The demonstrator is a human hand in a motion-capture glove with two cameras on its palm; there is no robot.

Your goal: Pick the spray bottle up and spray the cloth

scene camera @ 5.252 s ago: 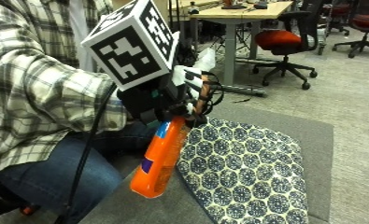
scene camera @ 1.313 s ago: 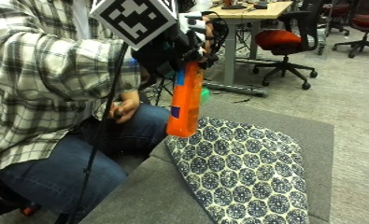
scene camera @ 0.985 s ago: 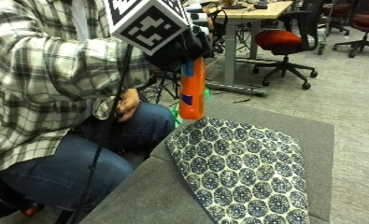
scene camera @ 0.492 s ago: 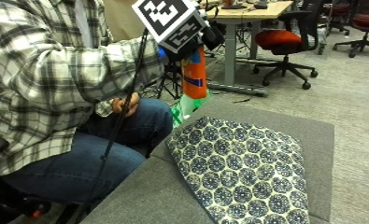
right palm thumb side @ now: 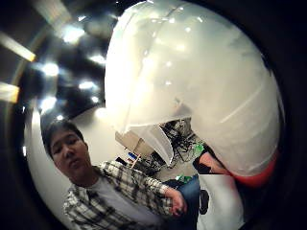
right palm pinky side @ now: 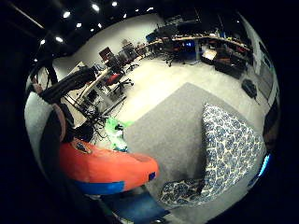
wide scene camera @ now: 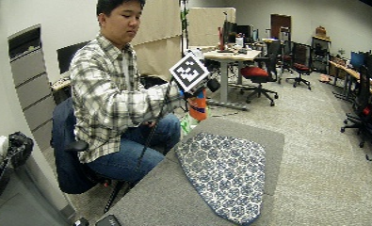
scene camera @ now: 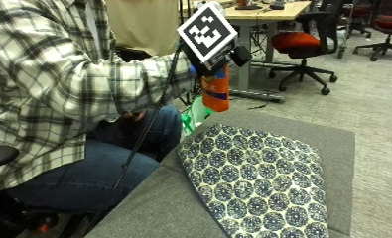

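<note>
A seated person in a plaid shirt holds an orange plastic spray bottle (scene camera: pixel 216 93) upright in the air with the black-gloved right hand (scene camera: pixel 217 60) — fingers curled round its upper part — just beyond the far edge of the grey carpeted tabletop (scene camera: pixel 163 208). The blue-and-white patterned cloth (scene camera: pixel 258 178) lies flat on that tabletop, below and apart from the bottle.

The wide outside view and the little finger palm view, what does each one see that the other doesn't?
Only the wide outside view shows the person, their gloved right hand holding the bottle up, and the red chair. Only the palm view shows a green thing on the floor beside the table. Both show the orange bottle, the patterned cloth flat on the grey table, and the office behind.
</note>
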